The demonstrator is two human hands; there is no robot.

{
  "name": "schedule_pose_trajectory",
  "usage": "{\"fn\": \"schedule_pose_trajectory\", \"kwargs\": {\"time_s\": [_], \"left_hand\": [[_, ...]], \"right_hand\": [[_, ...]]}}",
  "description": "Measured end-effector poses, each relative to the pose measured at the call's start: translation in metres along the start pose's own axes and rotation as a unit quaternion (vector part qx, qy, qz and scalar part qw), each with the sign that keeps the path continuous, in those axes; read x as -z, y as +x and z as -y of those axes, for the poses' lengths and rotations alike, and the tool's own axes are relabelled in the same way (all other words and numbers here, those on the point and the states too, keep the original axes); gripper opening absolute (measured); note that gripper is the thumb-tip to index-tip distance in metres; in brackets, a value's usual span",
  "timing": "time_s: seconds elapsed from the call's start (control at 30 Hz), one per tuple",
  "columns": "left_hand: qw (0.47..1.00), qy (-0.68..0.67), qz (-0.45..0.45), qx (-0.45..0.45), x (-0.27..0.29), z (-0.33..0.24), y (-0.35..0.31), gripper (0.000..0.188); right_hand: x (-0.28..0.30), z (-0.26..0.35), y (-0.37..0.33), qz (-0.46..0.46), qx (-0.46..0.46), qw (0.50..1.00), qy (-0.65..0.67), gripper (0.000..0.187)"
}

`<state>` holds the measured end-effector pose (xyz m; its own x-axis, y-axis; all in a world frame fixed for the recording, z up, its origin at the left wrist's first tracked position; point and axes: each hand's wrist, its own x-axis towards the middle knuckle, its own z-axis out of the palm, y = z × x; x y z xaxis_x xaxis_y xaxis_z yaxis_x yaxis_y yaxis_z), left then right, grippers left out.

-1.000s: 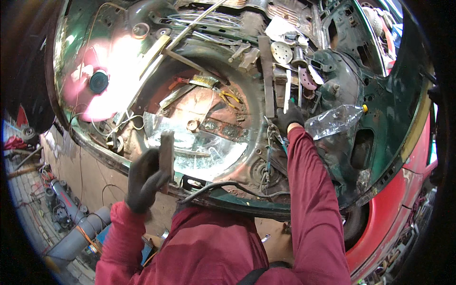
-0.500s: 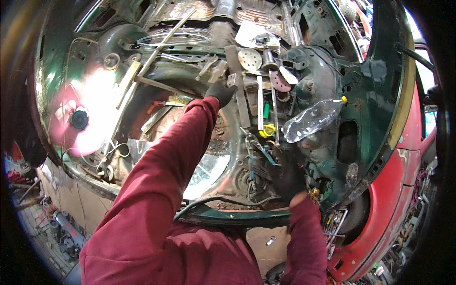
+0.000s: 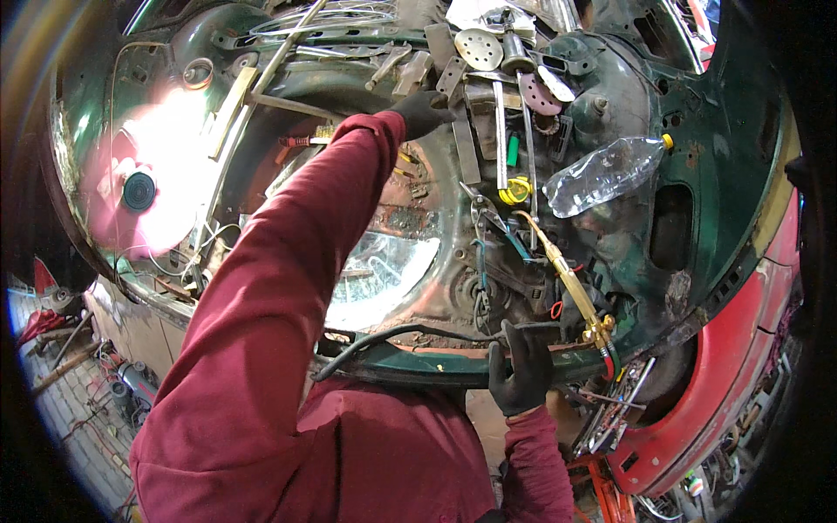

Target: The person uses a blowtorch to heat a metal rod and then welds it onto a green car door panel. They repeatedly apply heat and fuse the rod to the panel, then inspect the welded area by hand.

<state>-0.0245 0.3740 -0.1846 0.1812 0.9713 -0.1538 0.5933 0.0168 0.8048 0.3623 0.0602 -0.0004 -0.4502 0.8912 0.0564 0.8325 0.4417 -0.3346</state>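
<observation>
My left hand (image 3: 425, 113), gloved in black, reaches over the flat metal bar (image 3: 466, 155). Its half-bent fingers are apart, close to the lower end of a small perforated metal plate (image 3: 451, 77); whether they touch it cannot be made out. My right hand (image 3: 523, 375), also gloved, is open at the near edge of the green car body, thumb and forefinger spread. A black hose (image 3: 401, 331) runs up to its fingertips. Just right of it lies a brass gas torch (image 3: 571, 283) with a curved nozzle. Pliers (image 3: 488, 213) lie beyond this hand.
A clear plastic bottle (image 3: 606, 177) with a yellow cap lies at right. Sanding discs (image 3: 479, 50), a yellow tape measure (image 3: 516, 190) and steel bars (image 3: 500, 139) are scattered mid-right. A lamp (image 3: 139, 191) glares at left. A red car panel (image 3: 697, 392) stands at lower right.
My right hand has drawn back toward me from the torch area, uncovering the brass torch. My left hand has shifted beside the perforated plate. The whole view has moved slightly.
</observation>
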Motion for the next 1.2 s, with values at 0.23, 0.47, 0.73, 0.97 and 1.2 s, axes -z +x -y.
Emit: {"fn": "schedule_pose_trajectory", "kwargs": {"time_s": [0.23, 0.47, 0.73, 0.97, 1.2], "left_hand": [[0.999, -0.041, 0.009, -0.026, 0.06, -0.036, -0.16, 0.057], [0.982, 0.022, -0.136, 0.128, 0.112, -0.1, -0.391, 0.038], [0.932, 0.147, -0.288, 0.166, 0.082, -0.086, -0.494, 0.026], [0.91, 0.158, -0.338, 0.181, 0.078, -0.081, -0.491, 0.02], [0.894, 0.178, -0.353, 0.211, 0.073, -0.076, -0.488, 0.021]], "right_hand": [[0.01, 0.011, 0.007, 0.025, -0.03, 0.997, 0.062, 0.036], [0.008, 0.009, 0.009, 0.014, -0.009, 0.997, 0.072, 0.035], [0.006, 0.011, 0.012, 0.06, -0.034, 0.994, 0.081, 0.033], [0.008, 0.011, 0.016, 0.106, -0.043, 0.991, 0.075, 0.033], [0.017, 0.006, 0.03, 0.235, -0.101, 0.956, 0.142, 0.036]]}}
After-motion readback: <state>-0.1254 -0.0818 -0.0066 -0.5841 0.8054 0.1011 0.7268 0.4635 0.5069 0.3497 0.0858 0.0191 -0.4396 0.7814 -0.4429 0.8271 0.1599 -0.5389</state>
